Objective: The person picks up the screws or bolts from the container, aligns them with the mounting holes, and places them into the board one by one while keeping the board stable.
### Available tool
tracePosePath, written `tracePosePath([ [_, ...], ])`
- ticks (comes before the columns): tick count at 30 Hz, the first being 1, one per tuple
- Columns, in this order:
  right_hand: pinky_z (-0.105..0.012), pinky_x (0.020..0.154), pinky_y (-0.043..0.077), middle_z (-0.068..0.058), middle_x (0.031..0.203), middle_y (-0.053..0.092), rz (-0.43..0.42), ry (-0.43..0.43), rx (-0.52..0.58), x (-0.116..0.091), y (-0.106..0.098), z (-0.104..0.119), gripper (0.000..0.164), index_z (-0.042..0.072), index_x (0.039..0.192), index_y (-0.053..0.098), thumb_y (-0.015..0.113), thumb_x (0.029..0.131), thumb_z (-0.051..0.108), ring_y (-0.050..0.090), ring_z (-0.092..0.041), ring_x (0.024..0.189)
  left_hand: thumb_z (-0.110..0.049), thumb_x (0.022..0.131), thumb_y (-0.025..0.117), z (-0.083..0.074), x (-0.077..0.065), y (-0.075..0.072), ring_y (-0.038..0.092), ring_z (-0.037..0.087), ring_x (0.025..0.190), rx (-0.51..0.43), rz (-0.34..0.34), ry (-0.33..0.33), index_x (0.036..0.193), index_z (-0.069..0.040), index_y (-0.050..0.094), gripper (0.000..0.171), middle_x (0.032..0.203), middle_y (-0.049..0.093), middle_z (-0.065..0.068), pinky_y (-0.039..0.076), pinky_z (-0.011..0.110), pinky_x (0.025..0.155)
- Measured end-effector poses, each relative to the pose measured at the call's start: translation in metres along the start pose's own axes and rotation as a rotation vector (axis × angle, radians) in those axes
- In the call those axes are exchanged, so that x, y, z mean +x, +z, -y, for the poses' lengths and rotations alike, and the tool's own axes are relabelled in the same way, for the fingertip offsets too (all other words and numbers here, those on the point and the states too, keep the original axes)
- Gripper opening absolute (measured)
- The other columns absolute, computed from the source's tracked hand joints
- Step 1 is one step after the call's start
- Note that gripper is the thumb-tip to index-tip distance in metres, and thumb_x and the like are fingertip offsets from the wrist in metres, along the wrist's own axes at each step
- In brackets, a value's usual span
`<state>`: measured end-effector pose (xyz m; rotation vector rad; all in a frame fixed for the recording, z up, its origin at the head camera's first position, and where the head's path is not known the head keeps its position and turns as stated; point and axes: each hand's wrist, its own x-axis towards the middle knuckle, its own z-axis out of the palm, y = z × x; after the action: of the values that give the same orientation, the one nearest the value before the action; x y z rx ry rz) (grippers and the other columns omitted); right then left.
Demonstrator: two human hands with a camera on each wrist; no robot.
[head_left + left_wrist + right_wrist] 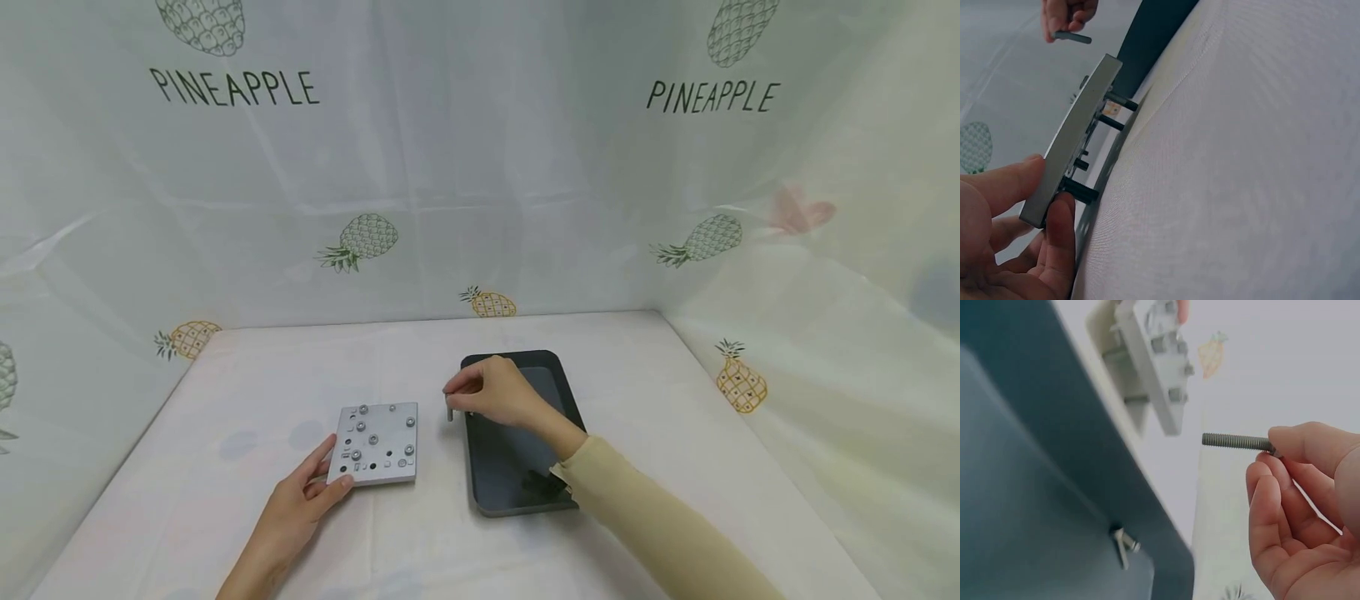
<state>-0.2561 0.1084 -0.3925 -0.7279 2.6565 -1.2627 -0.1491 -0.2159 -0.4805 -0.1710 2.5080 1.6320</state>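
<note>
My left hand [296,502] grips the near left corner of a square silver metal plate [388,430], which has several socket-head bolts, small screws and holes. In the left wrist view the plate [1079,137] is raised off the cloth, and dark bolt shanks [1082,190] stick out below it. Just past the tray's left edge, my right hand [501,395] pinches a bolt [1235,441] at its head end. In the head view that bolt [449,410] points downward, beside the plate and apart from it.
A dark rectangular tray [476,483] lies right of the plate, partly under my right forearm. Inside it, small metal fasteners [1124,542] show in the right wrist view. White pineapple-print cloth [247,375] covers the table, and similar sheets hang behind and at the sides.
</note>
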Motion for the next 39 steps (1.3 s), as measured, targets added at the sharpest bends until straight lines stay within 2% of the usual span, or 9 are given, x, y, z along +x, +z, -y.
tracePosePath([
  [10,-0.023,0.071,0.056,0.013,0.089,0.077,0.036,-0.065,0.07,0.006,0.037,0.03,0.01,0.015,0.103,0.085,0.084,0.093,0.015,0.07,-0.006,0.08,-0.041,0.098,0.079,0.001,-0.001,0.0,0.061,0.009,0.1,-0.003,-0.002,-0.018,0.169,-0.02,0.031,0.089,0.15,0.055,0.015,0.047,0.016,0.086],
  [16,-0.02,0.073,0.056,0.006,0.094,0.08,0.073,-0.09,0.14,0.009,0.06,0.04,0.01,0.013,0.102,0.085,0.084,0.092,0.011,0.069,-0.002,0.079,-0.041,0.098,0.078,0.0,-0.001,0.0,0.065,0.007,0.107,-0.006,0.001,-0.013,0.169,-0.02,0.031,0.088,0.15,0.057,0.015,0.048,0.014,0.088],
  [18,-0.019,0.074,0.056,0.004,0.095,0.08,0.082,-0.097,0.149,0.01,0.066,0.042,0.01,0.012,0.102,0.085,0.084,0.092,0.01,0.068,-0.001,0.079,-0.04,0.098,0.078,0.0,-0.001,0.0,0.066,0.006,0.109,-0.01,0.004,-0.007,0.169,-0.021,0.032,0.087,0.151,0.057,0.015,0.047,0.014,0.089],
  [27,-0.017,0.071,0.055,0.014,0.082,0.075,0.063,-0.114,0.119,0.015,0.092,0.043,0.008,0.014,0.098,0.085,0.085,0.091,0.009,0.066,0.004,0.074,-0.04,0.099,0.078,0.001,-0.001,-0.001,0.066,0.005,0.108,-0.016,0.003,0.002,0.169,-0.021,0.031,0.087,0.151,0.057,0.015,0.047,0.014,0.09],
  [33,-0.015,0.071,0.055,0.012,0.085,0.076,0.065,-0.129,0.102,0.014,0.101,0.041,0.009,0.013,0.099,0.085,0.084,0.092,0.008,0.065,0.005,0.074,-0.038,0.099,0.078,0.001,-0.002,-0.002,0.065,0.004,0.103,-0.035,0.003,0.013,0.169,-0.02,0.031,0.086,0.15,0.058,0.015,0.047,0.015,0.088],
  [39,-0.015,0.072,0.055,0.008,0.089,0.078,0.073,-0.141,0.117,0.013,0.105,0.041,0.009,0.013,0.1,0.085,0.084,0.092,0.009,0.065,0.005,0.075,-0.037,0.099,0.078,0.0,-0.002,-0.002,0.066,0.003,0.107,-0.055,0.01,0.014,0.169,-0.02,0.031,0.086,0.15,0.058,0.015,0.047,0.014,0.089],
])
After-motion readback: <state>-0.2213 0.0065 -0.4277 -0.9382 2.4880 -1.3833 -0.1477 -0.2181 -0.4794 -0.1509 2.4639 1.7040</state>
